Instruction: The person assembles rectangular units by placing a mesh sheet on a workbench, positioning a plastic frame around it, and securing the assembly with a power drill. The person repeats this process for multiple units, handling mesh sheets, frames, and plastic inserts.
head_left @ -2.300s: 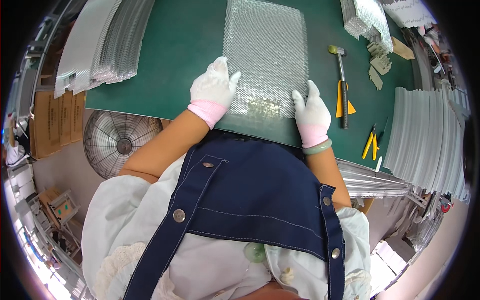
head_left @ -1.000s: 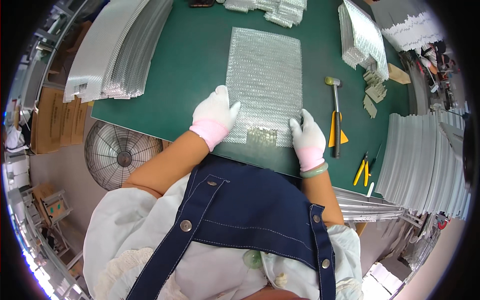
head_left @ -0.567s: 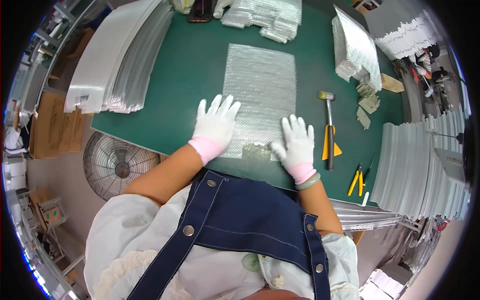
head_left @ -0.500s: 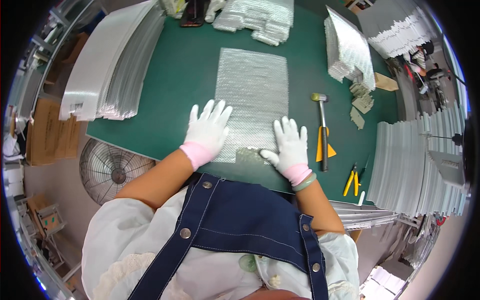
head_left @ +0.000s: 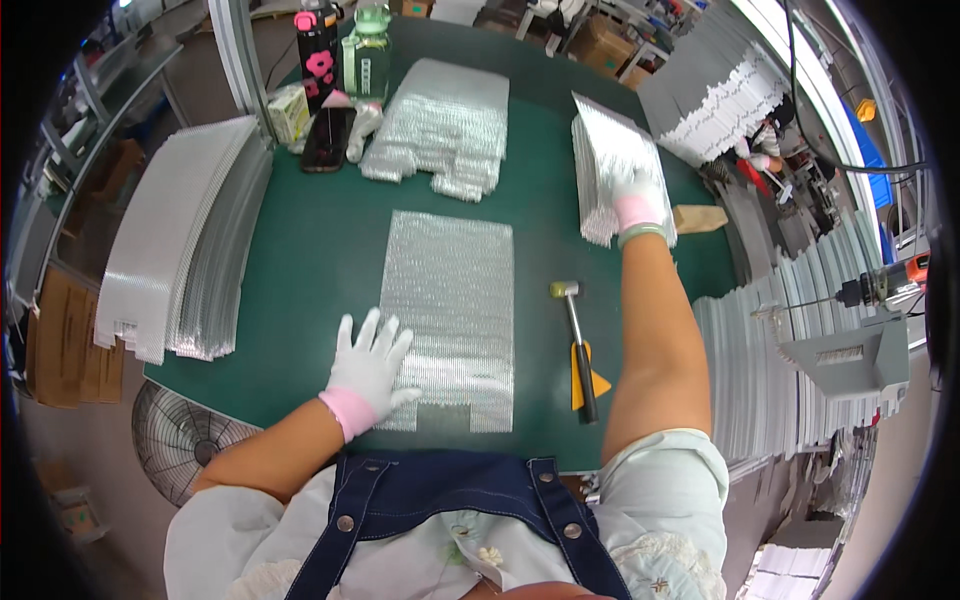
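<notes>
A silvery ribbed sheet with a notch in its near edge lies flat on the green table. My left hand, in a white glove with a pink cuff, rests on the sheet's near left edge with its fingers spread. Reaching far to the right, my right hand is over a stack of silvery sheets. Its gloved fingers are blurred against the shiny top, so their grip does not show. Between the flat sheet and my right forearm lies a hammer, across a yellow triangular piece.
Tall stacks of sheets stand at the left and right. At the back are another sheet pile, a phone, a black bottle and a green bottle. A wooden block sits beyond my right hand.
My right hand has left the flat sheet and gone forward and right to the stack. My left hand stays on the sheet. The view has shifted, showing more of the table's far side.
</notes>
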Demonstrator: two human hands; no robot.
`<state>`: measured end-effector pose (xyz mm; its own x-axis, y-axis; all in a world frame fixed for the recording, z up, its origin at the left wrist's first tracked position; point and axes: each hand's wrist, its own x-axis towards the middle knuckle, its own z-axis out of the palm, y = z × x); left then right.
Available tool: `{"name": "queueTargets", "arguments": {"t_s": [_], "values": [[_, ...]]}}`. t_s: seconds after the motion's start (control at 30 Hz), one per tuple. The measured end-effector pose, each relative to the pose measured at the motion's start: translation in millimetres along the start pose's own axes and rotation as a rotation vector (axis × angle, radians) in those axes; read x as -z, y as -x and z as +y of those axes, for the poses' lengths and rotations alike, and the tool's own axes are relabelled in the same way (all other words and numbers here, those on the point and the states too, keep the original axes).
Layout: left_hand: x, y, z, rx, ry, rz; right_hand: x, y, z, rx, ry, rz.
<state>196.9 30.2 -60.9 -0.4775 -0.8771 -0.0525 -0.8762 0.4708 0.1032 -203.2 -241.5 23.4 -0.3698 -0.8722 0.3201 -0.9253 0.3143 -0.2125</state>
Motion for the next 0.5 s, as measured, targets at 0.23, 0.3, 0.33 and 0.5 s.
{"name": "queueTargets", "arguments": {"t_s": [0.23,0.3,0.33,0.5], "values": [[2,0,0,-0.014,0.011,0.016,7,-21,-16,-0.146,0.193,-0.372],[5,-2,0,-0.036,0.011,0.011,18,-22,-9,-0.135,0.136,-0.197],[10,-4,0,-0.052,0.006,0.000,30,-27,-4,-0.196,0.017,-0.010],[29,-25,2,-0.069,-0.043,-0.149,95,-28,31,0.001,-0.191,0.554]]}}
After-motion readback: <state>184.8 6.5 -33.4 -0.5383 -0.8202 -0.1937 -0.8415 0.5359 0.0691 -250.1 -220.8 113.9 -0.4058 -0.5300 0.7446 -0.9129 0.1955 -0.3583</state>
